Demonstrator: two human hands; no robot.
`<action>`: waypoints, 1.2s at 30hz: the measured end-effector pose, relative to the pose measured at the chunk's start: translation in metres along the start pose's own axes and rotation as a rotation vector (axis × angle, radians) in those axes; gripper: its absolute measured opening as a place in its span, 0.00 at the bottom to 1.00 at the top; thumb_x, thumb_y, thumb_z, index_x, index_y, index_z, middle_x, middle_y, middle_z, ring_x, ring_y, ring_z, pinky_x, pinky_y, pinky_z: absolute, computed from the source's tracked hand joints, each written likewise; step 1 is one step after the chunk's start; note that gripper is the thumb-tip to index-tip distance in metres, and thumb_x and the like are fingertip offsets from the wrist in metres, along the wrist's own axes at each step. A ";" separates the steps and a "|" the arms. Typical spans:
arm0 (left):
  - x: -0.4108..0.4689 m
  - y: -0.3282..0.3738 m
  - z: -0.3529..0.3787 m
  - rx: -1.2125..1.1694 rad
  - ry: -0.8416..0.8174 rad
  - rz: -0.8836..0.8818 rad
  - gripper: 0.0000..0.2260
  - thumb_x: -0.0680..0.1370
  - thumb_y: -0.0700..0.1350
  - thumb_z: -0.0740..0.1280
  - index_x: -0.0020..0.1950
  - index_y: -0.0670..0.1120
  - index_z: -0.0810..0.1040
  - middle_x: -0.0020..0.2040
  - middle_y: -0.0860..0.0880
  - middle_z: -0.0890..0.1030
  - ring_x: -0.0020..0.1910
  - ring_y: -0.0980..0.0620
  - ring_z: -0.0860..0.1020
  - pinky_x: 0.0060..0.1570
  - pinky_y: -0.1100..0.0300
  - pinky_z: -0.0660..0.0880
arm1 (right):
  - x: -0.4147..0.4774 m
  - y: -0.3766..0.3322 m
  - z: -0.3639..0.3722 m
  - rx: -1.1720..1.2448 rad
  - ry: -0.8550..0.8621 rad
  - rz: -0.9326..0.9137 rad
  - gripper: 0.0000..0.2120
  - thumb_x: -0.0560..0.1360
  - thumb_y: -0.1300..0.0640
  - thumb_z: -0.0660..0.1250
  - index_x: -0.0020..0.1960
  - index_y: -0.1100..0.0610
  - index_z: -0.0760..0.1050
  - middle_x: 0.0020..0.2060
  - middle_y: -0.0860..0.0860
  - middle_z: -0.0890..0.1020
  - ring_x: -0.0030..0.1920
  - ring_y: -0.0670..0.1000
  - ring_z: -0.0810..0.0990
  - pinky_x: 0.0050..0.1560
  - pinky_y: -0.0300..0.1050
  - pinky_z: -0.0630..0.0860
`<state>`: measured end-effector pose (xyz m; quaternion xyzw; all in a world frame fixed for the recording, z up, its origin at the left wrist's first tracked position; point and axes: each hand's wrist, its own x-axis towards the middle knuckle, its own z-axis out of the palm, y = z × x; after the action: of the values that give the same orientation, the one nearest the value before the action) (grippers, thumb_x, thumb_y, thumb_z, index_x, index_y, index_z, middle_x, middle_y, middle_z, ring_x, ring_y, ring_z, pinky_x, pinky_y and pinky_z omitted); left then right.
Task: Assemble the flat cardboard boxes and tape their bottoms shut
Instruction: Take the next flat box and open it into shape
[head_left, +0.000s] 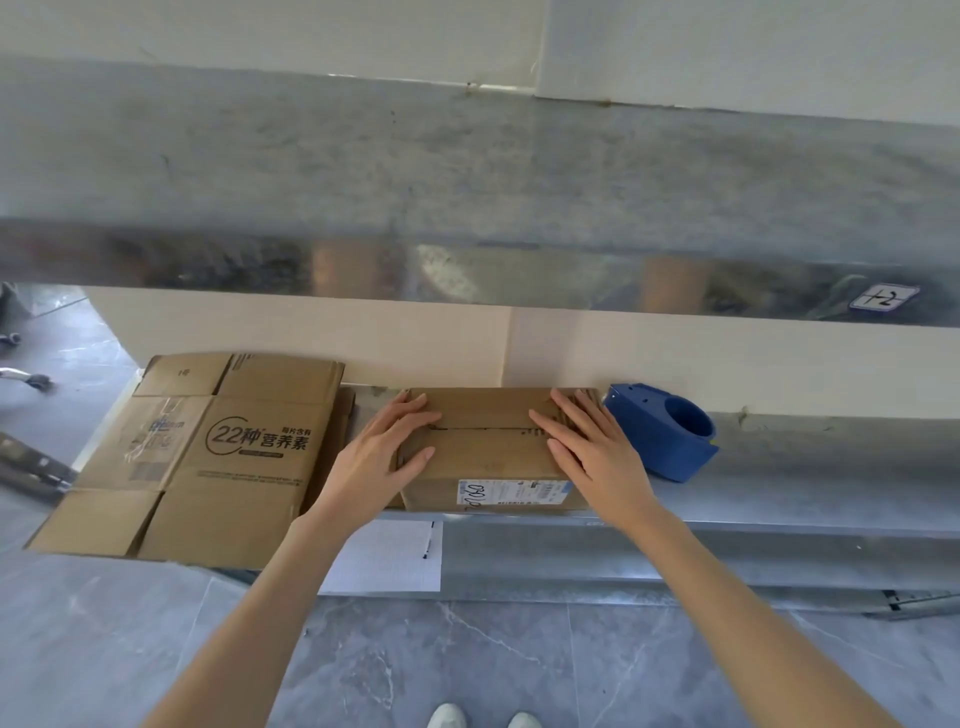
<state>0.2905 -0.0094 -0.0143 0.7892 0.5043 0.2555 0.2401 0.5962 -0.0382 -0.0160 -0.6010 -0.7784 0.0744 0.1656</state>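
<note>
Two steel ledges take up most of the view. The upper ledge (467, 171) is blurred, and its front face gives back only smeared reflections. The lower ledge (779, 499) carries the work.

On its left end lies a flattened carton (208, 457) with large printing, its near flaps hanging past the ledge's edge. More flat cardboard (347, 415) shows beside it, mostly hidden, so I cannot tell how many pieces there are.

Just right of that stands the assembled box (493, 452), against the wall, with its flaps folded shut on top. The seam between them shows as a dark line; whether tape covers it is hard to make out.

The left hand (384, 447) and right hand (592, 447) lie flat on the box's two ends, fingers straight and spread, pressing the flaps down and holding nothing. They cover both upper corners.

A blue tape dispenser (665, 431) sits just right of the box; no roll can be seen in it. A paper sheet (384, 556) hangs below the ledge. The shipping label (514, 491) on the box front has scrawled, unreadable writing. Two shoe tips (447, 717) are cut off by the bottom edge.
</note>
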 end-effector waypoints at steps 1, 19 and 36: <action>0.000 -0.001 0.001 0.003 0.000 0.008 0.17 0.80 0.51 0.66 0.69 0.58 0.73 0.75 0.62 0.65 0.76 0.66 0.55 0.66 0.60 0.65 | 0.001 0.001 -0.001 -0.047 -0.021 -0.008 0.23 0.83 0.44 0.48 0.75 0.45 0.66 0.77 0.49 0.64 0.78 0.54 0.58 0.76 0.52 0.57; 0.002 0.031 0.032 0.136 0.149 0.027 0.19 0.77 0.52 0.70 0.68 0.53 0.77 0.68 0.53 0.75 0.73 0.51 0.67 0.74 0.52 0.62 | 0.008 0.002 -0.003 -0.147 -0.190 -0.090 0.28 0.79 0.32 0.38 0.78 0.35 0.47 0.79 0.39 0.50 0.80 0.46 0.45 0.78 0.56 0.40; 0.004 0.031 0.046 0.160 0.221 -0.044 0.19 0.75 0.62 0.62 0.62 0.57 0.80 0.65 0.58 0.75 0.70 0.53 0.67 0.66 0.56 0.67 | -0.003 0.057 -0.027 0.191 0.307 0.325 0.17 0.79 0.54 0.66 0.68 0.55 0.71 0.64 0.50 0.75 0.64 0.55 0.73 0.61 0.56 0.74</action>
<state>0.3426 -0.0226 -0.0282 0.7616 0.5636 0.2945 0.1248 0.6577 -0.0279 -0.0094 -0.7040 -0.6266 0.0811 0.3243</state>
